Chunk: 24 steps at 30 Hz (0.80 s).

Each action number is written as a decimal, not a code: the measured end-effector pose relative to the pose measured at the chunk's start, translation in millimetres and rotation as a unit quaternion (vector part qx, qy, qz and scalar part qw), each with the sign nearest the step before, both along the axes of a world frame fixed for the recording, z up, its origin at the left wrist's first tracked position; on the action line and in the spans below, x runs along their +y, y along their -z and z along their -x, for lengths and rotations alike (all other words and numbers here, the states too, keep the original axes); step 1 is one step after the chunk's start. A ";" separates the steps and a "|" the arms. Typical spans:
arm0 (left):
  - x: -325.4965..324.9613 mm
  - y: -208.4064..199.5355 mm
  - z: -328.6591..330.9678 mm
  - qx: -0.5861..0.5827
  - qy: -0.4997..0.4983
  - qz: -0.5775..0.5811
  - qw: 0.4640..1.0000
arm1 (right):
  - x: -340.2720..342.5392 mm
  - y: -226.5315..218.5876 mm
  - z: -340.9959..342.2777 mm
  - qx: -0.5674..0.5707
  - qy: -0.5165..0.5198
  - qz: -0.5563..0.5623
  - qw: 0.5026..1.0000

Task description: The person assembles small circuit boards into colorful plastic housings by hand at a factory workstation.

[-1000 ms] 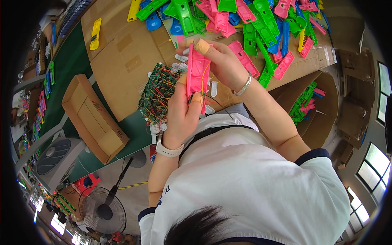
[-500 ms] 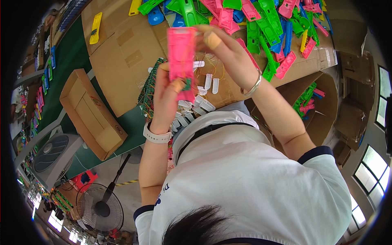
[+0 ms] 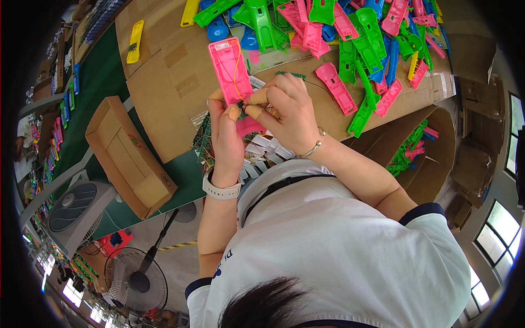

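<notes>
Your left hand [image 3: 225,143] grips the pink plastic shell [image 3: 229,70] at its lower end; your right hand [image 3: 289,112] pinches its wiring at 3 o'clock.

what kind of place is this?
Likely a small assembly workshop: a heap of coloured plastic shells on cardboard, a stack of green circuit boards, and both hands working wires into a pink shell.

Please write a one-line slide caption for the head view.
Both hands, left hand and right hand, hold an open pink plastic shell above cardboard.
</notes>
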<state>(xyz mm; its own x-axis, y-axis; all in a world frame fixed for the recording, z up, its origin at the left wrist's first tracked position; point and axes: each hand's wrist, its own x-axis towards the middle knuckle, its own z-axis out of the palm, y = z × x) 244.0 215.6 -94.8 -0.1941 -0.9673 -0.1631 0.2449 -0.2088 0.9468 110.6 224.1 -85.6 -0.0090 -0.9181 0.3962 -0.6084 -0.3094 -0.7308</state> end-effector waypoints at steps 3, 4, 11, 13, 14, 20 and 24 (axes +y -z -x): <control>-11.8 7.1 -1.8 0.042 -0.029 -0.050 0.997 | -12.2 6.8 7.4 -0.004 -0.023 -0.073 0.997; -12.5 9.1 -5.5 0.061 -0.019 -0.079 0.995 | -11.2 10.7 8.9 -0.019 -0.047 -0.137 0.989; -71.6 22.9 -35.7 0.091 -0.005 -0.170 0.981 | -28.2 -13.7 21.9 -0.092 -0.369 0.065 0.923; -117.0 41.4 -62.4 0.032 -0.038 -0.161 0.986 | -40.6 -8.1 27.1 -0.071 -0.413 0.102 0.902; -138.4 50.9 -78.3 -0.010 -0.059 -0.156 0.986 | -49.7 2.6 31.4 0.001 -0.376 0.080 0.923; -185.9 54.4 -96.9 -0.047 -0.006 -0.088 0.995 | -119.9 34.5 28.6 0.152 -0.139 -0.037 0.978; -149.6 13.6 -60.1 0.029 0.005 -0.071 0.997 | -122.8 29.4 6.0 0.044 -0.121 -0.234 0.964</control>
<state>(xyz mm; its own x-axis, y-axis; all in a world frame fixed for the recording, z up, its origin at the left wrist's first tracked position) 304.1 66.1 -108.3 -0.2159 -0.9337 -0.2856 0.2967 -0.3414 0.8919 104.7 101.3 -115.0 0.2431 -0.9673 -0.0721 -0.6264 -0.0998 -0.7731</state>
